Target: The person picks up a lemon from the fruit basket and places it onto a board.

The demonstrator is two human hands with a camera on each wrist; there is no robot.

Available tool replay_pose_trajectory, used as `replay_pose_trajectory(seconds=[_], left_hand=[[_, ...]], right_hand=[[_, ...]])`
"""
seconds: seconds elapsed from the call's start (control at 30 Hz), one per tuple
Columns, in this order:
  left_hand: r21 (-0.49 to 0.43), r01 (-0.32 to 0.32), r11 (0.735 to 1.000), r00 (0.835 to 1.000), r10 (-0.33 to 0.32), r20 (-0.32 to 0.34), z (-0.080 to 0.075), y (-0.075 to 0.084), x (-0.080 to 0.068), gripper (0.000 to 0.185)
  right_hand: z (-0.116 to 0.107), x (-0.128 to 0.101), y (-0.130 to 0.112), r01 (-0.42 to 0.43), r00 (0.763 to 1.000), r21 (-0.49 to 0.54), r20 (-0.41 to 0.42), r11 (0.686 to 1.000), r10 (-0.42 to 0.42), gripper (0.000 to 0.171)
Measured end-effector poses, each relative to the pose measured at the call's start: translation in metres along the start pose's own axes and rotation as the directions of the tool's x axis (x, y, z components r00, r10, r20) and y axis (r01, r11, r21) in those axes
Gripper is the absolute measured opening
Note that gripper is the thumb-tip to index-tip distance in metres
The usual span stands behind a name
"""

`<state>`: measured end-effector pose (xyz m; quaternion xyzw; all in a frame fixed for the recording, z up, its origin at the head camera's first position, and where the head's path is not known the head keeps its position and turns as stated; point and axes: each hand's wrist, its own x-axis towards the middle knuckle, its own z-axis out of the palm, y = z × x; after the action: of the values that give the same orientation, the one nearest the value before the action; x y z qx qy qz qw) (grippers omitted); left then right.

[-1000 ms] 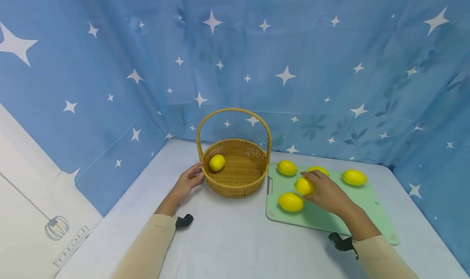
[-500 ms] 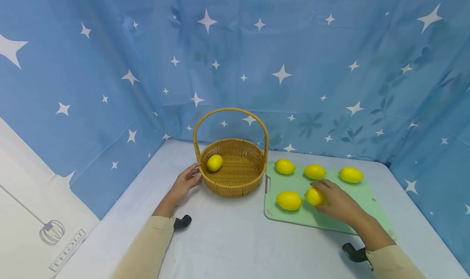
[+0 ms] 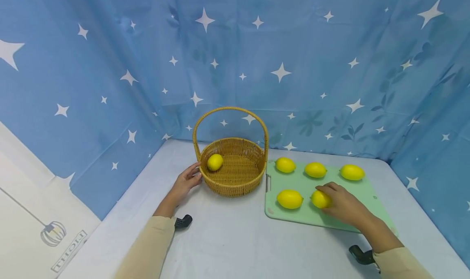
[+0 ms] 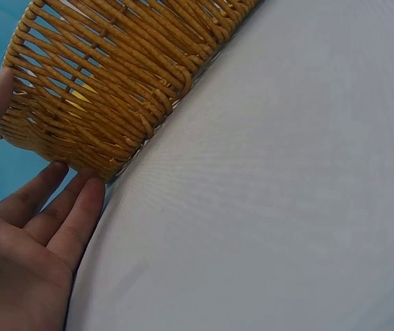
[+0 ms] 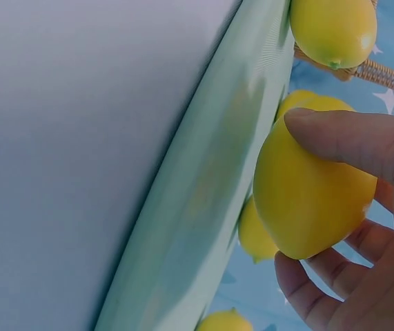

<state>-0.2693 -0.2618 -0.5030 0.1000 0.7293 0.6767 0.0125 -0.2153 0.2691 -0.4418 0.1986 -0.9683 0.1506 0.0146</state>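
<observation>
Yellow lemon, likely light, firm and smooth, gripped around its middle by the right hand; left hand rests spread against the basket.

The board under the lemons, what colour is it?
Pale mint green board; clearest in the head view.

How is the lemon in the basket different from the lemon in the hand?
The basket lemon lies in the wicker basket; the held lemon is on the green board. Nothing touches the basket lemon, though the left hand rests against the basket's side; the right hand grips the held lemon. The basket lemon is alone; four other lemons lie around the held one. Both are yellow and look about the same size.
</observation>
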Motion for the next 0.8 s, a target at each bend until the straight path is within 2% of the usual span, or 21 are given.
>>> replay_pose_trajectory(seconds=[0.2, 0.47, 0.8], left_hand=[[0.003, -0.002, 1.0, 1.0, 0.002, 0.003, 0.0007, -0.0001, 0.0004, 0.057], [0.018, 0.013, 1.0, 1.0, -0.013, -0.006, 0.0002, -0.0028, 0.0002, 0.06], [0.021, -0.016, 1.0, 1.0, 0.016, -0.006, -0.001, -0.0063, 0.0011, 0.057]], right_hand=[[0.0004, -0.0026, 0.0014, -0.008, 1.0, -0.003, -0.005, 1.0, 0.008, 0.062], [0.0069, -0.0061, 0.0042, -0.025, 0.999, 0.006, 0.03, 1.0, 0.024, 0.063], [0.0026, -0.0026, 0.005, -0.005, 0.999, 0.0, 0.041, 1.0, 0.005, 0.067]])
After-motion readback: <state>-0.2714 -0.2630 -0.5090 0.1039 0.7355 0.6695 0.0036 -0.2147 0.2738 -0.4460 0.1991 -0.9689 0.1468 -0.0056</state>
